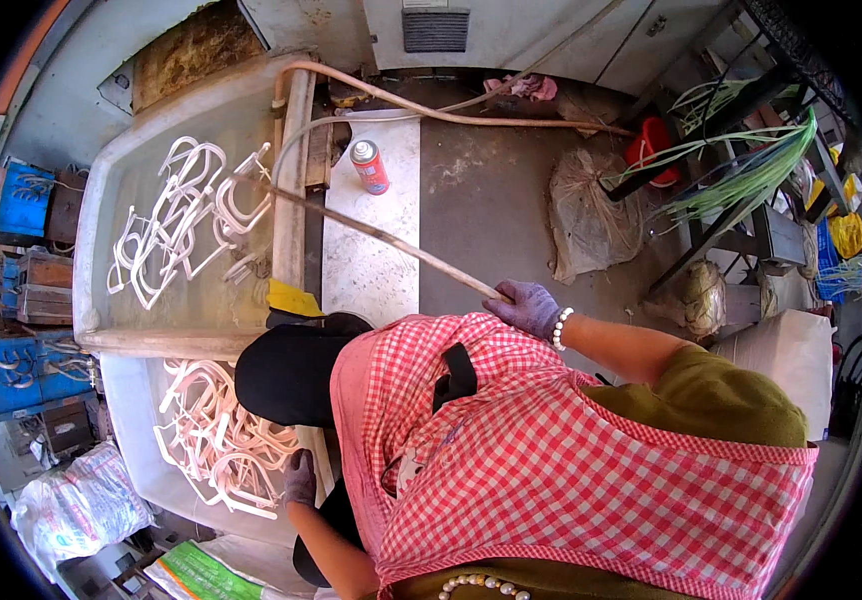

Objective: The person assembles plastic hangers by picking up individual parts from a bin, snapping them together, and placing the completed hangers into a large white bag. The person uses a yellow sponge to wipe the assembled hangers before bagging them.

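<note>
1. Curved pieces, pale and tube-like, lie in two places: a loose tangle in the upper tub, in what looks like cloudy liquid, and a denser, pinker heap in the lower tub
2. Right of the two hands, gloved, is closed around a long brown rod, whose far end reaches over the upper tub, beside a looped piece; whether it touches that piece I cannot tell
3. Left of the hands, also gloved, is at the right edge of the heap; its fingers are too hidden to tell whether they grasp a piece
4. Progress, as I judge it, is partway: the pieces are split into two batches, and neither tub has been cleared of them
5. Which batch is finished and which is left cannot be told, though the paler colour in the upper tub may mark a different stage
</note>
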Demonstrator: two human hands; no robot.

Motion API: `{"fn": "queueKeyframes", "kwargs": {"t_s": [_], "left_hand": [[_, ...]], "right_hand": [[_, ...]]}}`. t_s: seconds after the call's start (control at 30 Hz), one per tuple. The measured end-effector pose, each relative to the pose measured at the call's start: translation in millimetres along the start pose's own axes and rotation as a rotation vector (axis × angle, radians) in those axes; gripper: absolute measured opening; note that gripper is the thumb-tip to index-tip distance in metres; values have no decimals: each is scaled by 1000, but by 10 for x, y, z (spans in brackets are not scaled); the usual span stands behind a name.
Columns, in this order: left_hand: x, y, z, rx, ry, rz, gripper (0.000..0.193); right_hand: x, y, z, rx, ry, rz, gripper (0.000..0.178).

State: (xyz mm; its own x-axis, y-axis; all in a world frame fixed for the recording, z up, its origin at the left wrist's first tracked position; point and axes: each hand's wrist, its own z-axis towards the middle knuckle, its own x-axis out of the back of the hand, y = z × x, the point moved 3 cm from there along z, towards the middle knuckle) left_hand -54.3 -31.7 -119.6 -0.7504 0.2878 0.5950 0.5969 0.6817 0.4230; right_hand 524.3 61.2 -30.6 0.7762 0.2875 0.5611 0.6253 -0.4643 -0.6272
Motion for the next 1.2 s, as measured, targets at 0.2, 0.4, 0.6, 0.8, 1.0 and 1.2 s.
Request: {"fn": "queueKeyframes", "kwargs": {"t_s": [0.2, 0.4, 0.6, 0.8, 1.0, 1.2], "left_hand": [[-20, 41, -73, -58, -22, 61, 46], [-96, 59, -200, 40, 13, -183, 45], [-90, -142, -97, -4, 53, -110, 46], [29, 332, -230, -20, 221, -307, 33], [216, -79, -217, -89, 483, -412, 36], [330, -37, -345, -90, 572, -360, 37]], "right_hand": [[-3, -351, 243, 138, -30, -143, 42], [-54, -729, 499, 287, 67, -137, 39], [-61, -957, 561, 292, 30, -103, 35], [-45, -826, 478, 293, 58, -49, 36], [-86, -676, 436, 298, -1, 40, 35], [-48, -630, 510, 379, -17, 22, 35]]}}
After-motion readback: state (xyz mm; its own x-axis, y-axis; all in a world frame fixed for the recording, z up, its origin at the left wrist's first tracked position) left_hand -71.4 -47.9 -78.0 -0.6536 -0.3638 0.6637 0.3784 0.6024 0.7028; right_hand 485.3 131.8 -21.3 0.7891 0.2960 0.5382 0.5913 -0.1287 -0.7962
